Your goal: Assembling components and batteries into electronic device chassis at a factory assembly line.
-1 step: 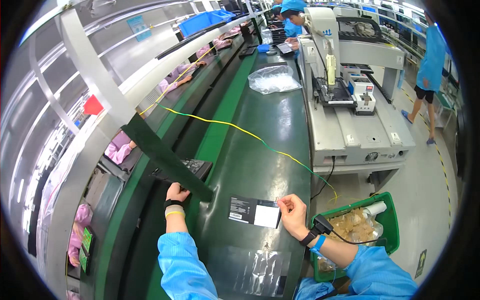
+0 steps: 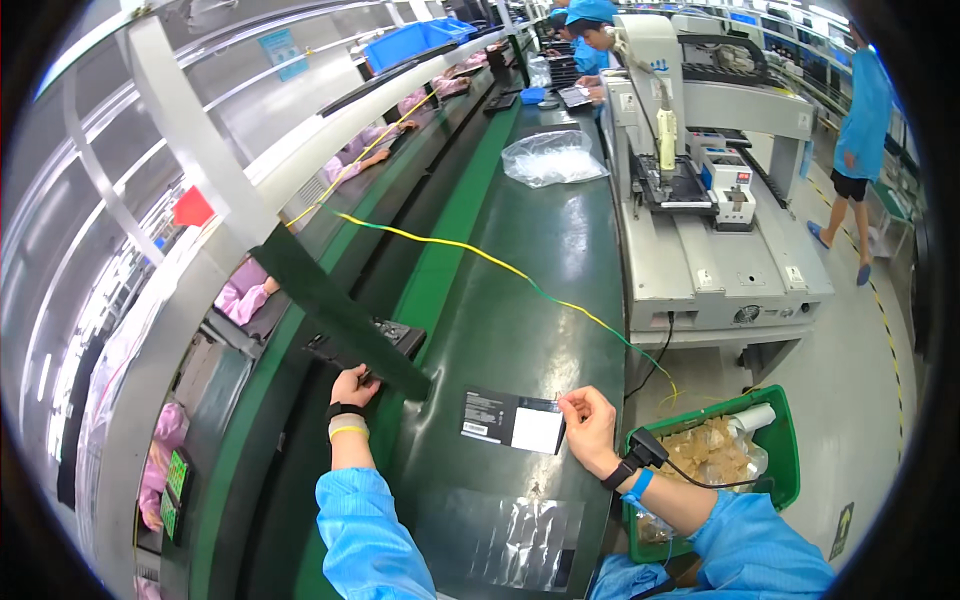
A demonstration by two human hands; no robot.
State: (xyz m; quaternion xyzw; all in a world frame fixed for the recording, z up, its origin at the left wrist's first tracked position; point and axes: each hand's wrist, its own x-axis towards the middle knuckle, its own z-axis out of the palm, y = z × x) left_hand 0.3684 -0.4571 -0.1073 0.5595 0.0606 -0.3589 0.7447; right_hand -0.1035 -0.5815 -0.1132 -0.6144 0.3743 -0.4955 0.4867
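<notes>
The long green workbench runs up the middle, with a big white bench machine on its right. Compared with the earlier picture, nearly everything has slid just a tiny bit to the right in the view. A walking person in a blue top is at the far right, feet now a bit higher in the view. The green bin by the right arm is full of brown and clear scraps. A clear plastic bag lies up the bench, and a clear sheet lies close to the person.

A black device is partly behind the green post. The left hand is right by it, as before; I cannot tell if it grips it.

The flat black pack with a white panel lies on the bench, in the same spot. The right hand has its thumb and finger at the top right corner, as before. I cannot tell if they are pinched tight on it.
</notes>
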